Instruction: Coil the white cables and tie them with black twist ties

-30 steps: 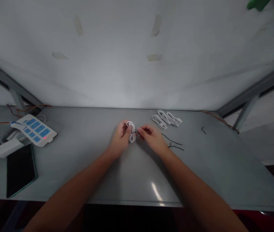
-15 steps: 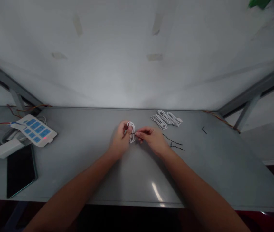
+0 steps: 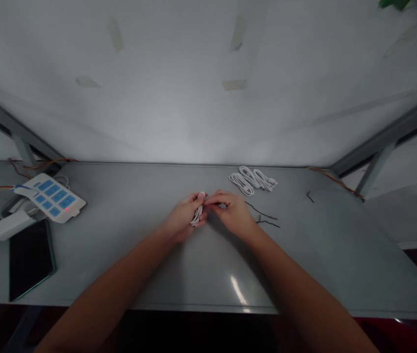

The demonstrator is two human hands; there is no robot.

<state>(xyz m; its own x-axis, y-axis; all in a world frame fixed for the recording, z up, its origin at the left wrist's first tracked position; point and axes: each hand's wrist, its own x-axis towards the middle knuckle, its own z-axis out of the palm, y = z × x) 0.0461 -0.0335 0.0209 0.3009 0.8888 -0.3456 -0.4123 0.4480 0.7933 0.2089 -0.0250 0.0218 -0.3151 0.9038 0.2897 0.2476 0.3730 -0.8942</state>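
Two bare hands sit close together near the middle of a grey metal table (image 3: 208,279), their fingertips meeting. The left hand (image 3: 184,215) is closed around a small white cable coil (image 3: 197,216), with the coil's lower loops showing below the fingers and its upper part hidden. The right hand (image 3: 231,212) reaches across from the other side, its fingers (image 3: 213,199) pressed against the top of the left hand's grip; whether they pinch the coil or something else, the view does not show. Just beyond the hands, a bundle of coiled white cables (image 3: 253,180) lies on the table, and two thin black wires (image 3: 262,216) lie just beside the right hand. A short black wire piece (image 3: 310,196) sits well off to the right, near an orange-and-brown wire (image 3: 335,180) along the far edge. Toward the left end lie a white power strip (image 3: 49,198) with blue panels and a lit red light, a white plug adapter (image 3: 10,225), and a dark tablet (image 3: 30,260) with its screen facing up.
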